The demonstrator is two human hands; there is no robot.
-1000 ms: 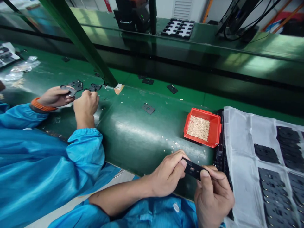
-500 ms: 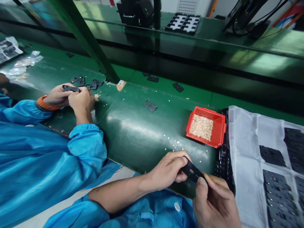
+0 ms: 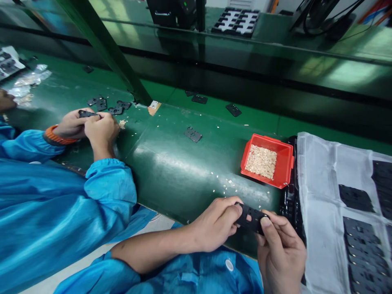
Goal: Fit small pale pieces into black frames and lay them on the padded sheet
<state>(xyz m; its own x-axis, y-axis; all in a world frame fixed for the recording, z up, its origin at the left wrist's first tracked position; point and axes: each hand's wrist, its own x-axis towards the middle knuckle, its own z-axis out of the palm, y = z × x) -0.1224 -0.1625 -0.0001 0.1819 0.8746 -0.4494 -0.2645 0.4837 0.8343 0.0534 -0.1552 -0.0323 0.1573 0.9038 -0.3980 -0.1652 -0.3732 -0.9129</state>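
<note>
A flat black plastic plate with cut-outs [image 3: 251,218] is held between my two hands above the bench's front edge. My left hand [image 3: 216,222] pinches its left end, thumb on top. On the right end, the thumb and fingers of my right hand [image 3: 280,249] are closed. Small pale chips [image 3: 228,183] lie scattered on the green bench just beyond my hands. Past them stands a red bin [image 3: 283,163] with many more pale chips inside. One similar black plate [image 3: 193,134] lies by itself on the bench.
To the right, a tray lined with white sheet [image 3: 317,204] holds several black plates [image 3: 363,253]. At left, a co-worker's hands [image 3: 88,124] hold another black part. A green post [image 3: 107,53] rises from the bench. More plates [image 3: 233,110] lie near the back ledge.
My right hand has shifted up slightly and turned, and the black plate now lies closer to level, showing more of its face. My left hand keeps its grip.
</note>
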